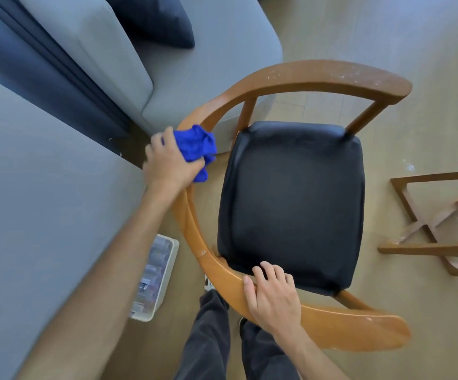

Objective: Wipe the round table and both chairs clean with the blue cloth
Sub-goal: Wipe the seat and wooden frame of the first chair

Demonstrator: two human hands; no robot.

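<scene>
**Wiping the curved rail of a wooden armchair**

Nearest the viewer, the person's dark trouser legs stand behind the chair; just above them the right hand rests on the near stretch of the curved wooden rail, fingers spread and draped over its inner edge, steadying the frame; the left hand bunches the blue cloth in curled fingers and presses it onto the rail's left bend; the black seat pad lies inside the curve; pale specks dot the far arm, apparently not yet wiped. To do the stroke well, the cloth should probably wrap top and edges and follow the curve in one pass toward the specked end while the other hand braces. Beyond: grey sofa, a plastic bin, a wooden base at right, likely the table's.
</scene>
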